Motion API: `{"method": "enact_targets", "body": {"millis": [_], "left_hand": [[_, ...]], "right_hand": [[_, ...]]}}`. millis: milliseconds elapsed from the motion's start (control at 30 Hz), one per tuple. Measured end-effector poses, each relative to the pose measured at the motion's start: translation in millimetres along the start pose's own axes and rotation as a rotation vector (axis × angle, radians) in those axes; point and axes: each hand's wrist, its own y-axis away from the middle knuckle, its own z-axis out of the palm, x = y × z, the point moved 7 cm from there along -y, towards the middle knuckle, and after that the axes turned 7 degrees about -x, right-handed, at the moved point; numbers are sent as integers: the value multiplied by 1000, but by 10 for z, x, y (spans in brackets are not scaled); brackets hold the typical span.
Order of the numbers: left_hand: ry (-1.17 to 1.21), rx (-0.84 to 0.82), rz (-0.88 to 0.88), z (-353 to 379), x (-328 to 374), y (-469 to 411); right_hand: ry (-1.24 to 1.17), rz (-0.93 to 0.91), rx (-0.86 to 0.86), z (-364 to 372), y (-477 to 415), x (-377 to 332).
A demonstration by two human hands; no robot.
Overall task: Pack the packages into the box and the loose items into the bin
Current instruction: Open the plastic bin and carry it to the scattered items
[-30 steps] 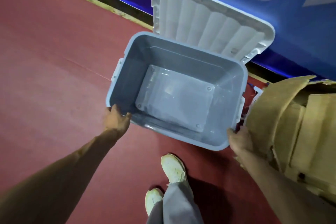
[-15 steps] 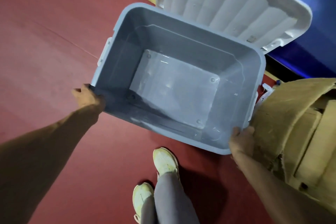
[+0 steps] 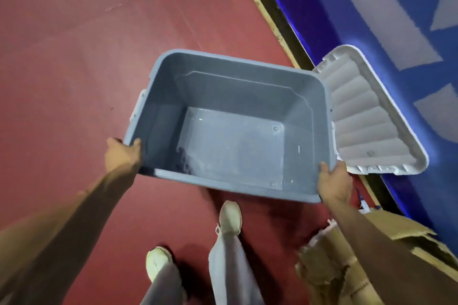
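Note:
An empty grey plastic bin [image 3: 230, 146] is in front of me over the red floor, its open top facing me. My left hand [image 3: 121, 153] grips its near left corner, thumb over the rim. My right hand [image 3: 333, 181] grips its near right corner. A torn brown cardboard box [image 3: 329, 270] stands at the lower right, partly hidden behind my right forearm. No packages or loose items are in view.
The bin's white ribbed lid [image 3: 366, 119] leans against a blue wall panel [image 3: 371, 7] at the right. A wooden strip [image 3: 262, 7] runs along the foot of that wall. My two feet in pale shoes [image 3: 230, 218] are below the bin.
Both hands have carried the bin away from the wall, and it has turned clockwise. The lid now lies to its right instead of behind it. The cardboard box has slid to the lower right.

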Motion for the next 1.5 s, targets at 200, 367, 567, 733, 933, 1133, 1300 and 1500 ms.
{"method": "enact_targets", "body": {"millis": [200,367,567,733,933,1133,1300,1500], "left_hand": [[234,148,-73,-1634,-1084,95],[250,235,-215,-2918,-2632,370],[395,241,-489,-4345,-4881,1086],[606,310,-698,-5271,-6440,1885],[792,619,-826,-6064,-7692,2796],[973,888,-916,-6673,-8568,3275],[947,1007,-1014,-7222,-9131,3242],[874,1000,-1177,-7987,-9692,3008]], "right_hand": [[60,-294,-82,164,1022,-1466],[190,-512,-163,757,2495,-2239],[376,-815,-286,1623,4812,-2884],[474,-1060,-398,2296,6725,-3260],[503,-1343,-540,2945,8781,-3582],[554,-1544,-690,3716,10473,-3827],[606,-1677,-821,4688,11748,-4141],[689,-1758,-944,5622,13175,-4521]]}}
